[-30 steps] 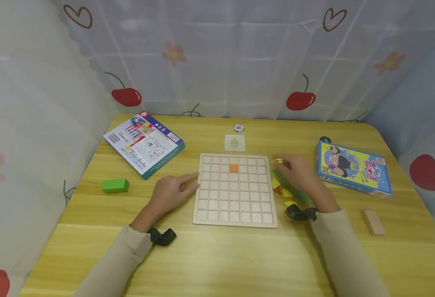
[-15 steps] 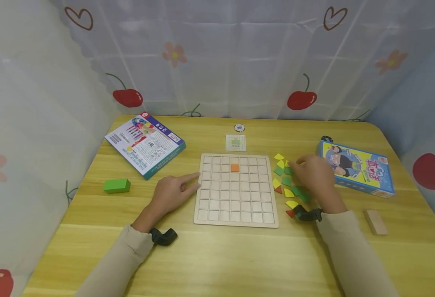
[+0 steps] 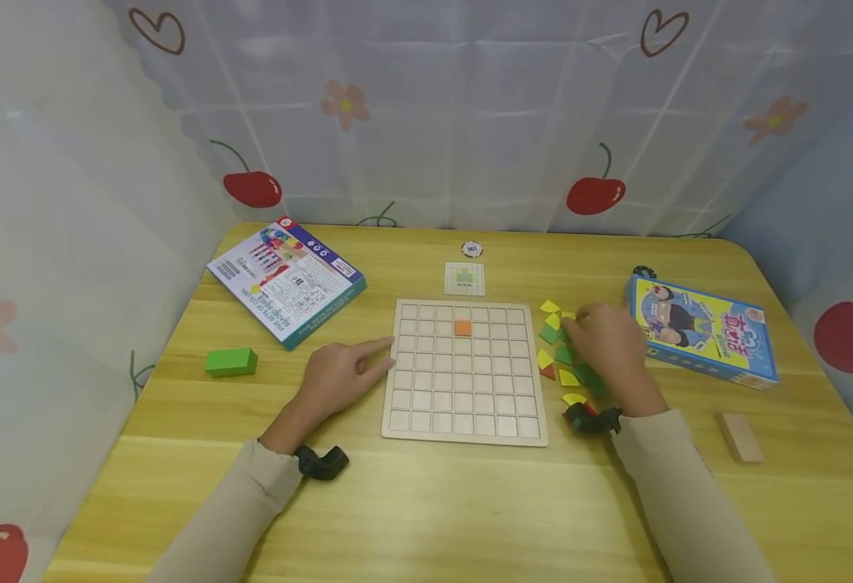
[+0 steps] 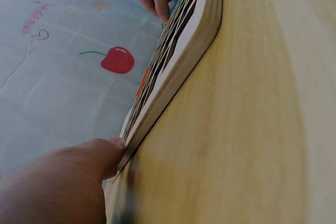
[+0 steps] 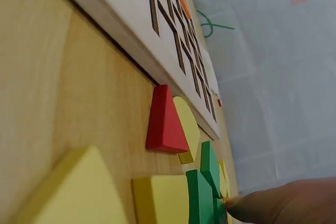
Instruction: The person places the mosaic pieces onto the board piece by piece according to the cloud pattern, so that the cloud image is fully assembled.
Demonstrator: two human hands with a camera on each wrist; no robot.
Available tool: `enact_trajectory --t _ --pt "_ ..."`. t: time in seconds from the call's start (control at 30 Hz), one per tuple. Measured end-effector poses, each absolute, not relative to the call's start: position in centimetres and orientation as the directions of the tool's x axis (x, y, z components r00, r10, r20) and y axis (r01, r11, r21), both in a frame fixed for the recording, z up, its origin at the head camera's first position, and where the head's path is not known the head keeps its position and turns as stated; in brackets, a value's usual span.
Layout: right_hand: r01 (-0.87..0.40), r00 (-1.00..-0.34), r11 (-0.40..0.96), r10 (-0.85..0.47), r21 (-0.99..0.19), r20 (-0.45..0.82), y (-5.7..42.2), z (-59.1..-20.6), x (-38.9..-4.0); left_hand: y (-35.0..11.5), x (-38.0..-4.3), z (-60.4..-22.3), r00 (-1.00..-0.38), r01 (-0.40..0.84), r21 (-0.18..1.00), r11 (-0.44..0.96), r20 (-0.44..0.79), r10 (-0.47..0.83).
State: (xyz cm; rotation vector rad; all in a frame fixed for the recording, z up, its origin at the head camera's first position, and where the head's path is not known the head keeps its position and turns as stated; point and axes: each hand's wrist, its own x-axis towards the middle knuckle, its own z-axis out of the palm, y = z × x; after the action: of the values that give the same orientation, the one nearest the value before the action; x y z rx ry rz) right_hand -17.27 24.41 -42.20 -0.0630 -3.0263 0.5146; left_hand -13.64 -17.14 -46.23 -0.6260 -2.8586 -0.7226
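The pale wooden grid board [image 3: 443,401] lies at the middle of the table, an orange square [image 3: 463,328] in one upper cell. My left hand [image 3: 333,379] touches the board's left edge with straight thumb and index finger. To the right of the board is a loose group of yellow quarter-round pieces [image 3: 568,377], green pieces [image 3: 563,354] and red triangles [image 3: 547,371]. Over the far part of this group is my right hand [image 3: 608,348]. Its thumb [image 5: 273,204] touches the small pieces in the right wrist view; whether it pinches one is hidden.
A printed card [image 3: 464,278] and a poker chip [image 3: 473,249] lie beyond the board. Two boxes flank it: a white-and-teal box [image 3: 288,283] and a blue-and-yellow box [image 3: 703,328]. A green block [image 3: 231,362] is far left, a wooden block [image 3: 740,437] far right.
My right hand has drawn back from near the board's upper right corner, then shifted slightly left over the pieces. The left hand stays at the board's edge.
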Motion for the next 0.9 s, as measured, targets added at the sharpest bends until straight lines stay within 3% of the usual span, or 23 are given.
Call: enact_trajectory --t 0.37,0.63,0.9 --pt "0.029 -0.997 0.94 0.053 -0.34 0.062 24.4 -42.6 -17.9 -17.1 -13.6 -46.3 -0.906 0.422 0.432 0.797 0.225 0.358" --pt "0.087 -0.996 0.918 0.085 -0.386 -0.022 24.8 -43.0 -18.3 -17.2 -13.6 -46.3 -0.907 0.42 0.437 0.796 0.224 0.355" --pt "0.039 -0.999 0.899 0.049 -0.437 0.012 24.5 -41.9 -18.1 -17.1 -13.6 -46.3 -0.903 0.429 0.431 0.793 0.236 0.36"
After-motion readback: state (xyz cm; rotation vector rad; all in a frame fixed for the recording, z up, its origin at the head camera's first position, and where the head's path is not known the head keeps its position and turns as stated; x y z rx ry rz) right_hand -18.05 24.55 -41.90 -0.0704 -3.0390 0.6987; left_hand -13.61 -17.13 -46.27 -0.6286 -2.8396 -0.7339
